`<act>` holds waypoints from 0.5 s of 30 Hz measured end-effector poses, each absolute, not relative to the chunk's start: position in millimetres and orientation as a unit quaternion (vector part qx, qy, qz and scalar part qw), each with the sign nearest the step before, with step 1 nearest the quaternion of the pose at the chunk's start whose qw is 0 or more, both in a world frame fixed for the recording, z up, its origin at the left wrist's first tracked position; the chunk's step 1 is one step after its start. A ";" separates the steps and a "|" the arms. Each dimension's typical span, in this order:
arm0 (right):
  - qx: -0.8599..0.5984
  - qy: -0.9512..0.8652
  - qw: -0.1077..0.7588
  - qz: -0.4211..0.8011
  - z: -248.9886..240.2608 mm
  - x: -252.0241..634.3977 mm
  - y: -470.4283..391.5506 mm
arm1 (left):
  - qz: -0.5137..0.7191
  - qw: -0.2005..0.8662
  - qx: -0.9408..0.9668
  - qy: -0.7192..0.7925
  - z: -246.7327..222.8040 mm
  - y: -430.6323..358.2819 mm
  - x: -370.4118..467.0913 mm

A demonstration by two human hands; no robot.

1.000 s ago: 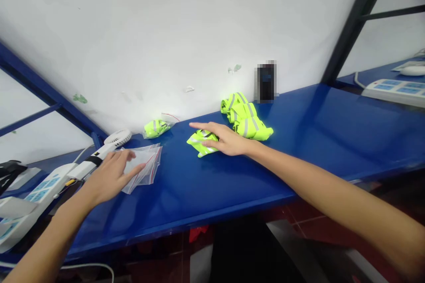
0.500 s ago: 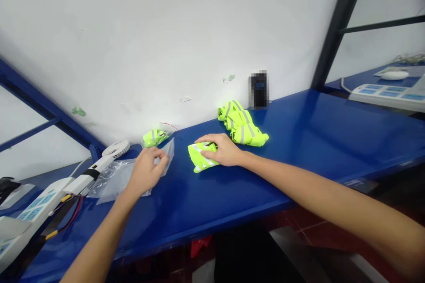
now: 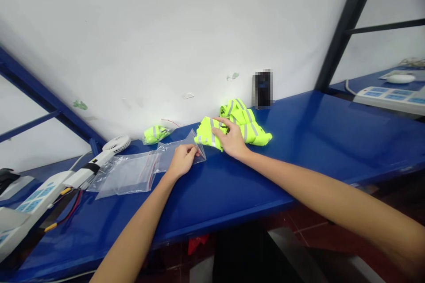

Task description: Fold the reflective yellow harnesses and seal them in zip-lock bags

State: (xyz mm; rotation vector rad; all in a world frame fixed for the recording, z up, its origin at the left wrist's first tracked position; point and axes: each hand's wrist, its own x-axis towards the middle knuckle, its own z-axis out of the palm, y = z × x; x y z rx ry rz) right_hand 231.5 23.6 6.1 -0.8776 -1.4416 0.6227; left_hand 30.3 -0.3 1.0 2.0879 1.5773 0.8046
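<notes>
My left hand (image 3: 183, 159) pinches the edge of a clear plastic bag (image 3: 168, 152), whose mouth points right. Just beyond that mouth, my right hand (image 3: 232, 139) grips a folded neon-yellow reflective vest (image 3: 208, 130) with silver stripes, raised a little off the table. The vest's near corner meets the bag's opening; whether any of it is inside I cannot tell. Behind my right hand lie more neon-yellow vests (image 3: 255, 130), rolled up. A flat stack of clear zip bags (image 3: 128, 174) rests left of my left hand. One small bagged vest (image 3: 155, 134) sits near the wall.
On the blue table (image 3: 299, 141), a white handheld fan (image 3: 116, 143) and a power strip (image 3: 40, 199) stand at the left. A blurred dark object (image 3: 263, 89) leans on the wall. Another power strip (image 3: 392, 97) lies far right, past a dark post (image 3: 341, 31).
My left hand has moved right, drawing a plastic bag off the stack toward the vest. My right hand has lifted and tilted the folded vest, bringing it to the bag's mouth.
</notes>
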 end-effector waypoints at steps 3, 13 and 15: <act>-0.377 -0.657 0.597 0.264 4.5 228.1 18.8 | 0.304 0.191 0.743 0.564 1.1 -5.0 31.7; -0.345 -0.721 0.560 0.218 2.9 227.6 14.2 | 0.423 -0.035 0.762 0.489 3.6 -16.8 36.1; -0.353 -0.699 0.570 0.250 4.3 226.3 13.5 | 0.428 -0.039 0.765 0.479 2.9 -17.4 36.7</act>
